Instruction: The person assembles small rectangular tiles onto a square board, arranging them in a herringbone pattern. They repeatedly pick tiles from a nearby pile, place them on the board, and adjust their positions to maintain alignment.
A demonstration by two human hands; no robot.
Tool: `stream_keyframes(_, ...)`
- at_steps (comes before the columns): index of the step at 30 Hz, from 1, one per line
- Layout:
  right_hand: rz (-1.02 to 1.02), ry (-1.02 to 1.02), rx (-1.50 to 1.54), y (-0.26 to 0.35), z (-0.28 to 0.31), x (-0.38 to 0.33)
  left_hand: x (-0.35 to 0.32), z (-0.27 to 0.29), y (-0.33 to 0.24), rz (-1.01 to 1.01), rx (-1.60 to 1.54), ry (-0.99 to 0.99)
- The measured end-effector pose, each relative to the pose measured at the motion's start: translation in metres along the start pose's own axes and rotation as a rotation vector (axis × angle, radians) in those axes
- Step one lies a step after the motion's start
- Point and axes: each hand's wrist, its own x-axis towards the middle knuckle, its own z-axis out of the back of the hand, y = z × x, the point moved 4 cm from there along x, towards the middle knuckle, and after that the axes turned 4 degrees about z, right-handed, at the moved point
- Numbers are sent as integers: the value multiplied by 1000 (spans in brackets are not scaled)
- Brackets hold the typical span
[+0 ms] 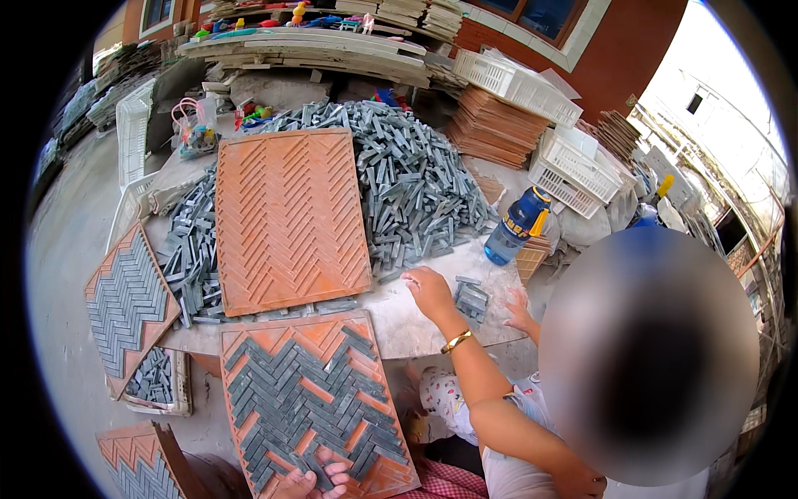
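My left hand [312, 484], partly cut off by the lower edge, is closed with thumb and fingers around a dark grey strip tile [311, 462]. It is at the near edge of an orange herringbone mould tray [363, 322], whose slots are partly filled with grey strip tiles [287, 391]. Some slots show bare orange. My right hand is not in view. On the right, another person's arm with a gold bracelet [455, 340] reaches over the table, its hand [428, 291] loosely curled. That person's other hand [520, 312] is beside a small cluster of tiles [471, 299].
An unfilled orange mould tray [291, 220] leans on a large heap of grey tiles [416, 179]. A blue bottle [517, 224] stands at the table's right. Filled trays [125, 295] and a tile box [154, 378] are at left. White crates [573, 170] stand farther back.
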Motion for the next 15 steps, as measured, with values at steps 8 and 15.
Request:
stream_keyframes(8, 151, 39, -98, -6, -24, 34, 16, -1, -3, -56, -58, 17)
stream_keyframes(15, 12, -8, -7, 6, -18, 65, 25, 17, -3, -81, 167, 5)
